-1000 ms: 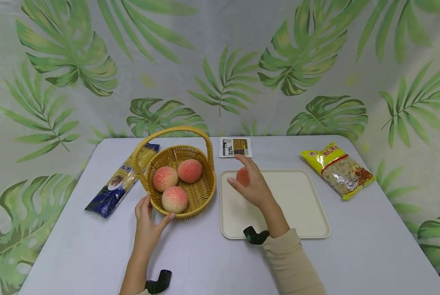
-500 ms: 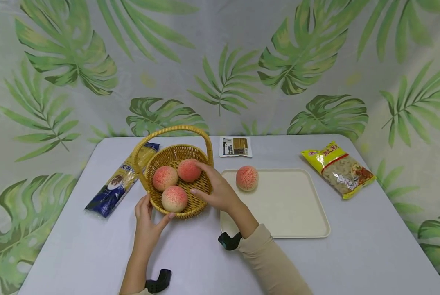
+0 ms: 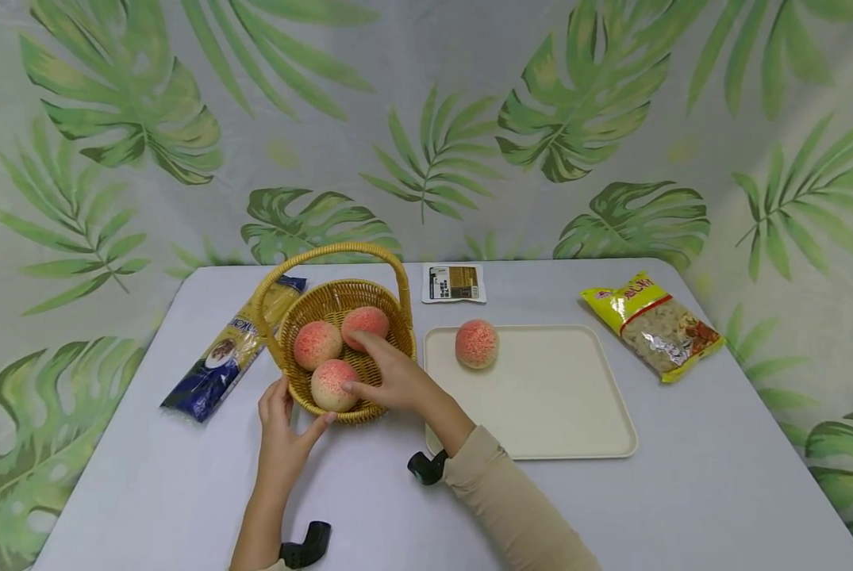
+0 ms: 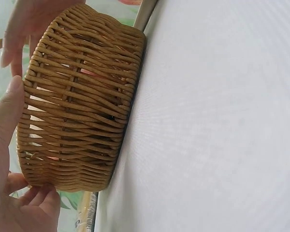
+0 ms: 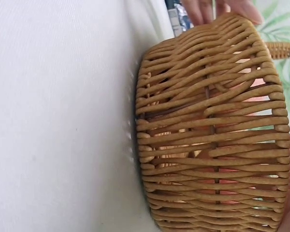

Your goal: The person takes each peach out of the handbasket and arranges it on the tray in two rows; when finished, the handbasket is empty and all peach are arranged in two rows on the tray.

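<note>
A yellow wicker basket (image 3: 397,369) with an arched handle stands on the table, holding three pink-and-cream peaches: a left one (image 3: 317,345), a back one (image 3: 366,325) and a front one (image 3: 335,385). At its near left side my left hand (image 3: 283,440) grips the rim, thumb on the edge and fingers curled against the wicker. My right hand (image 3: 401,381) reaches inside over the right rim, thumb and fingers apart. Its thumb is at the front peach and its fingertips are by the back peach. Another peach (image 3: 477,344) lies on the cream tray (image 3: 555,412).
A blue-and-gold noodle packet (image 3: 219,353) lies left of the basket, partly behind it. Behind the tray is a small flat packet (image 3: 454,283). A yellow bag (image 3: 653,327) lies at the right. Leaf-printed cloth (image 3: 462,135) hangs behind the table.
My right hand has let go of the peach on the tray and moved left into the basket, then lower toward the front peach. The left hand stays on the rim.
</note>
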`<state>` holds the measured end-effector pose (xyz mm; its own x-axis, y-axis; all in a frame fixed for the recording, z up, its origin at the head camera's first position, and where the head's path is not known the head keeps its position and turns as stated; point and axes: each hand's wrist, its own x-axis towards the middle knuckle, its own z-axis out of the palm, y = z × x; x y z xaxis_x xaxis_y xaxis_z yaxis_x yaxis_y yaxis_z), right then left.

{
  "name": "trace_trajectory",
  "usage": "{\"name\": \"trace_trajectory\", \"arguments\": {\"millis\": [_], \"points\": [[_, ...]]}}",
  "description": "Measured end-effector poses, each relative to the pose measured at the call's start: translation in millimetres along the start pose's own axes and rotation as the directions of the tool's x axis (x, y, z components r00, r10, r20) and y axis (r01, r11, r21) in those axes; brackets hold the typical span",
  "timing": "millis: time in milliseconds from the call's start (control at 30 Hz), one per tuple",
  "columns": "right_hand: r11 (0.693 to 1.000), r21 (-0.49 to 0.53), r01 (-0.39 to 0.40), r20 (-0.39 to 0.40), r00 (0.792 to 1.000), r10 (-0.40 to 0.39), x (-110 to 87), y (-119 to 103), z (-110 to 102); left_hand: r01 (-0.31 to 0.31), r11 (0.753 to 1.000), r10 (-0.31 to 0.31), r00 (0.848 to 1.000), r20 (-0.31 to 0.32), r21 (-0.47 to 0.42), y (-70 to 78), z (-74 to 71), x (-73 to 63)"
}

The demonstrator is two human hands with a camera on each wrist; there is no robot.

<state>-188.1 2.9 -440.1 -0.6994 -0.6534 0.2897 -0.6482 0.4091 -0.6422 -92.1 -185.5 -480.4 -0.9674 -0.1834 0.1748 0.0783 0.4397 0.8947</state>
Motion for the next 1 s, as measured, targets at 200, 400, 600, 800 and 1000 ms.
{"name": "trace_trajectory", "arguments": {"millis": [200, 400, 600, 800, 1000], "points": [[1.0, -0.014, -0.024, 0.072, 0.997, 0.025, 4.3, 0, -1, -0.012, 1.0, 0.012, 1.0, -0.01, -0.021, -1.9, 0.3, 0.1], [0.998, -0.012, -0.058, 0.137, 0.989, 0.059, 8.1, 0, -1, -0.018, 1.0, 0.018, 1.0, -0.016, -0.004, -2.2, 0.6, 0.0], [0.996, -0.005, -0.086, 0.213, 0.973, 0.085, 11.2, -1, -2, -0.006, 1.0, 0.006, 1.0, -0.012, -0.003, -1.9, 0.8, 0.3], [0.997, 0.022, -0.067, 0.269, 0.961, 0.059, 15.6, 0, -1, 0.005, 1.0, -0.005, 1.0, -0.004, -0.008, -1.3, 0.4, 0.2], [0.994, 0.067, -0.081, 0.318, 0.947, 0.056, 20.6, 1, -1, 0.004, 1.0, -0.005, 1.0, -0.004, -0.015, -1.0, 0.5, -0.4]]}}
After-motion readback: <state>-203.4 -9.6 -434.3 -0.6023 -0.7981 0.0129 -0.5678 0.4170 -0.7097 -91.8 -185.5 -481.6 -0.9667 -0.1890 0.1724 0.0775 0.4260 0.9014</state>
